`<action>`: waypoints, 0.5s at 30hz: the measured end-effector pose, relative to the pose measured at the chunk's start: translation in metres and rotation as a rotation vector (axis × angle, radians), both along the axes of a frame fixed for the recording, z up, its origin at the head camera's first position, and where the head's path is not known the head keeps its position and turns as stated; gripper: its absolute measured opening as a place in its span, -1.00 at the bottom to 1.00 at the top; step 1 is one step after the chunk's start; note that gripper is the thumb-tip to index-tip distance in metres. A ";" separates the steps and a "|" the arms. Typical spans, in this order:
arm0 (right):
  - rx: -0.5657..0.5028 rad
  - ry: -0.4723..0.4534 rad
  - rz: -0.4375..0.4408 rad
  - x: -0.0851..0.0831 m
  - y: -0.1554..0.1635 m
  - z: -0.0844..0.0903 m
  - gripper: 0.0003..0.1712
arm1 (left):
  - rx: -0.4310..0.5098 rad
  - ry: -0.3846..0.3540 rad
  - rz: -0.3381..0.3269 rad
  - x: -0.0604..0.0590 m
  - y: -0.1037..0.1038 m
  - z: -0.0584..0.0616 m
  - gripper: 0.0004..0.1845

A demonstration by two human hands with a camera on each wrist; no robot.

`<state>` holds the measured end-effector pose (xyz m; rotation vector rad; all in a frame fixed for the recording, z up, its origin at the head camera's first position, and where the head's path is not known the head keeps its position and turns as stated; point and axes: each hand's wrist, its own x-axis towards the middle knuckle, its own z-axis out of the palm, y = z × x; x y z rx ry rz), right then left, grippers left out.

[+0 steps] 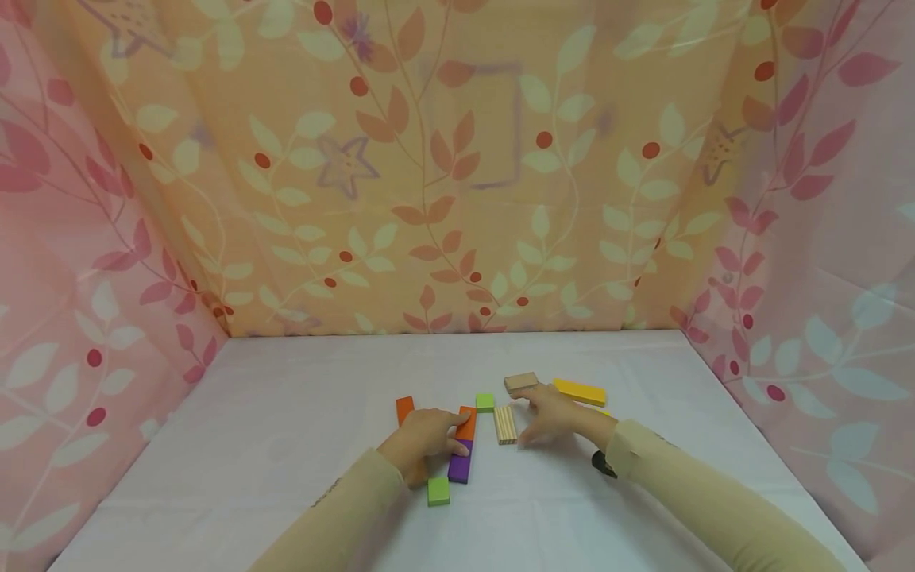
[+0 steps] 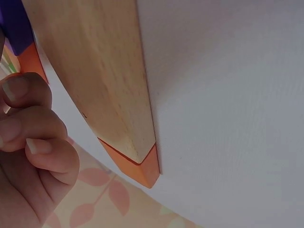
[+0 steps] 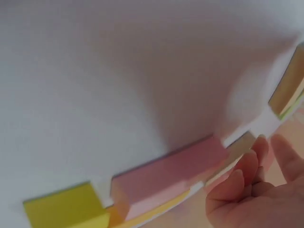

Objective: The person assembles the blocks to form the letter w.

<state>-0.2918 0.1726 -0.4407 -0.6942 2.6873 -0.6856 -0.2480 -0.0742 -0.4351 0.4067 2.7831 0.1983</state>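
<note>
Left hand (image 1: 426, 433) touching orange block (image 1: 466, 430), sleeve mark (image 1: 326, 492) unreadable

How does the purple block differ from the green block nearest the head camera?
The purple block is long and narrow; the green block is shorter and squarish. The left hand partly covers the purple block in the head view, but leaves the green block uncovered. Both lie on the white surface.

Forearms (image 1: 336, 508) (image 1: 722, 508) slant inward, both hands (image 1: 426, 434) (image 1: 552, 411) lowered
</note>
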 end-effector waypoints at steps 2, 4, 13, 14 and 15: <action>-0.030 -0.028 -0.001 -0.003 0.006 0.006 -0.15 | -0.005 0.004 -0.004 0.000 0.000 0.000 -0.28; -0.043 -0.045 -0.021 -0.008 0.011 0.010 -0.24 | 0.001 0.000 -0.001 0.000 0.000 0.000 -0.28; -0.061 0.076 -0.107 -0.038 0.031 0.003 -0.37 | 0.037 -0.022 0.020 -0.001 0.000 0.000 -0.26; -0.059 0.081 -0.123 -0.041 0.032 0.001 -0.36 | 0.036 -0.022 0.019 -0.001 0.000 -0.001 -0.26; -0.057 0.082 -0.140 -0.043 0.033 -0.001 -0.34 | 0.036 -0.020 0.014 -0.001 0.000 -0.001 -0.26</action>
